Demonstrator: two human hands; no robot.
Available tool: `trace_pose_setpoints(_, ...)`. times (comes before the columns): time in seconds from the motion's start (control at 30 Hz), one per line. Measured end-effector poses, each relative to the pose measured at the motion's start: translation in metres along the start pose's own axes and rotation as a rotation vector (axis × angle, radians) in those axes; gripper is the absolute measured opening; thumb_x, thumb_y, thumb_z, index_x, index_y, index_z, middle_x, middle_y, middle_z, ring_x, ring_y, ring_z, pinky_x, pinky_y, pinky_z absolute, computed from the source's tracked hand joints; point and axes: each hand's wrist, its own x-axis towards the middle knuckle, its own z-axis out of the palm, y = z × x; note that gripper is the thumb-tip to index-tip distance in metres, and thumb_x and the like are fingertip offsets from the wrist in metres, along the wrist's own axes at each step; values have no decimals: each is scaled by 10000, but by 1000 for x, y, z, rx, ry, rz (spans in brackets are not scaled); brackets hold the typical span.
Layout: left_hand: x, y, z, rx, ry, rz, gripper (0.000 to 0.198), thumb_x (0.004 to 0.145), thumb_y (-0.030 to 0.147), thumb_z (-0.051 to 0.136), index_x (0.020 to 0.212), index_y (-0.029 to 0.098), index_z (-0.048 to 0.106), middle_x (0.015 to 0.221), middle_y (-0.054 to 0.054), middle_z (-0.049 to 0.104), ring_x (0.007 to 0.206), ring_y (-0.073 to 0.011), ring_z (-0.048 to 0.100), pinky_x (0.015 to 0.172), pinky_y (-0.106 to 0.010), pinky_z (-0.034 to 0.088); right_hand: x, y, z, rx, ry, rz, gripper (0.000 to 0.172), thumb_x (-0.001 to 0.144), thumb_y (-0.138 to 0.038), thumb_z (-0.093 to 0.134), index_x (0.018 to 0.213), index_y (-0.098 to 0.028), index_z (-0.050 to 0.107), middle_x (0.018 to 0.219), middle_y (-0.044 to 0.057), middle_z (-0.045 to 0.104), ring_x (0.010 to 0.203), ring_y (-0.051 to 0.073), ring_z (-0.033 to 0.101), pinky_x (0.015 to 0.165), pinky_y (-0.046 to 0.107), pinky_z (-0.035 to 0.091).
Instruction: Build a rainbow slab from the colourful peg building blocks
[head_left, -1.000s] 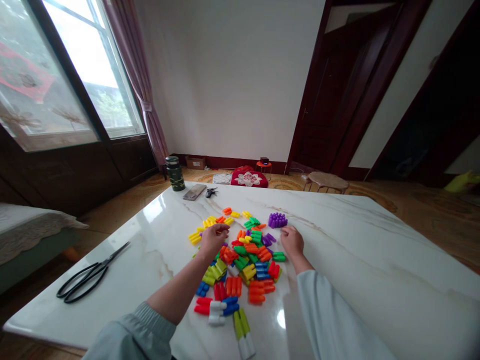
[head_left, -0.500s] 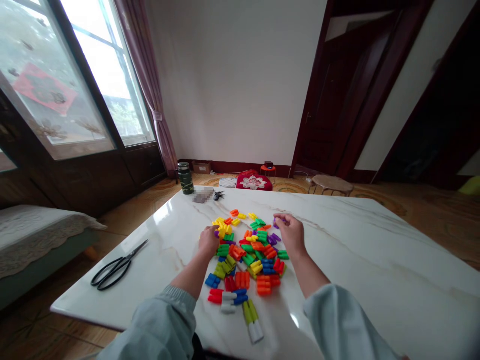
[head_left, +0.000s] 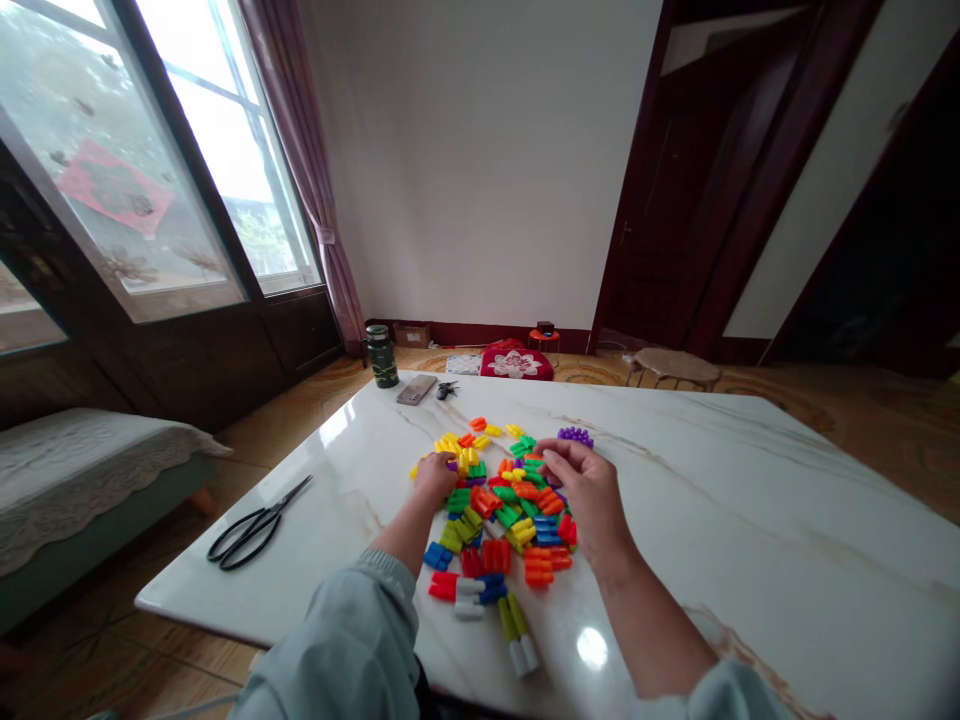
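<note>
My left hand [head_left: 435,480] is at the left side of the pile of plastic building blocks, its fingers closed on a small purple block [head_left: 452,466]. My right hand [head_left: 596,495] is over the right side of the pile, thumb and fingers slightly apart, and no block shows between them. Just behind the right hand lies a cluster of purple blocks [head_left: 576,436]. Yellow blocks [head_left: 466,458] are near my left fingertips. Green blocks [head_left: 525,446] lie close to my right fingertips, and the hand covers part of the pile's right edge.
Black-handled scissors [head_left: 259,525] lie on the left of the white marble table [head_left: 750,500]. A camouflage flask [head_left: 382,357], a phone [head_left: 417,390] and keys [head_left: 445,390] are at the far edge. Joined olive and white blocks [head_left: 517,635] lie near the front.
My right hand has moved from the purple blocks back toward the pile, and the purple cluster behind it now shows. My left hand keeps its place beside the yellow blocks. The view has shifted slightly.
</note>
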Motion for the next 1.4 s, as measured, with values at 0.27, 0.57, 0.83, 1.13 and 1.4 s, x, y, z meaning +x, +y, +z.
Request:
trace_pose_setpoints(0.27, -4, 8, -4, -218, 36, -26, 263, 687, 74, 652, 920, 166, 731, 1072, -102, 709, 1116, -265, 592, 981, -329, 400, 3, -3, -6, 36, 33, 7, 264, 652, -347, 683, 821, -148, 717, 682, 27, 678, 610, 133, 599, 604, 255, 492)
trace_pose_setpoints(0.57, -26, 70, -19, -840, -166, 4, 270, 898, 193, 522, 1131, 95, 616, 986, -105, 713, 795, -128, 696, 774, -237, 551, 20, 33, -14, -169, 35, 37, 388, 656, -386, 644, 953, -139, 684, 892, 90, 707, 684, 183, 652, 615, 296, 511)
trace_pose_setpoints(0.83, -64, 111, -22, -1217, -442, 76, 160, 785, 107, 694, 939, 76, 664, 824, -75, 701, 666, -93, 666, 743, -231, 566, 22, 64, -13, -281, -218, 143, 378, 668, -463, 687, 900, -164, 675, 694, 34, 689, 599, 195, 654, 532, 287, 494)
trace_pose_setpoints(1.13, -58, 86, -37, -706, -334, 292, 186, 712, 159, 722, 892, 117, 713, 802, -51, 707, 685, -120, 633, 649, -224, 530, 23, 64, -18, -648, -252, 35, 240, 670, -423, 690, 613, -198, 630, 507, -4, 609, 490, 154, 563, 488, 248, 382)
trace_pose_setpoints(1.4, -98, 52, -78, -166, -712, 617, 178, 670, 190, 704, 844, 187, 743, 768, -6, 721, 710, -149, 644, 640, -202, 476, 27, 61, -30, -1039, -181, 1, 171, 702, -388, 678, 751, -227, 703, 720, 26, 700, 654, 183, 617, 559, 262, 368)
